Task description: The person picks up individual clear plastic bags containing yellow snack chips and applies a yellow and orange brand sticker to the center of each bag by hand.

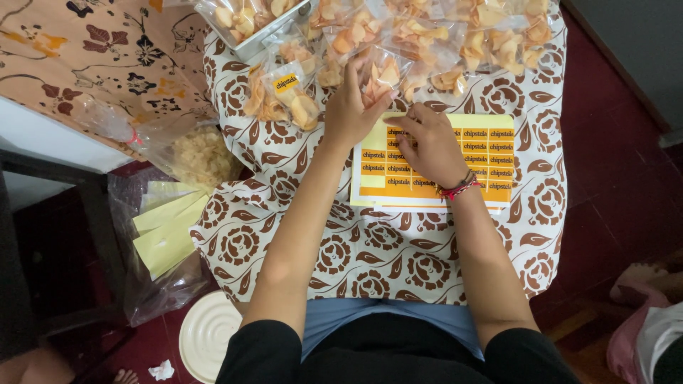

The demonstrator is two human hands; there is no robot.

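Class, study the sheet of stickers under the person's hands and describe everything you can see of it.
The flat rectangular yellow sticker sheet lies on the brown-and-white floral cloth, below the clear bags of chips. It carries rows of small orange labels; pale gaps on its left side show some are gone. The right hand rests on its middle, fingertips pinching near the top edge; the left hand is at its upper left corner.

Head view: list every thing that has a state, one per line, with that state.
Sticker sheet: flat, partly peeled.
Labelled chip bag: sealed, sticker on.
Chip bag under left hand: sealed; sticker cannot tell.
Large clear bag: holds chips; open or tied cannot tell.
Left hand: resting on a bag.
Right hand: fingers on the sheet.
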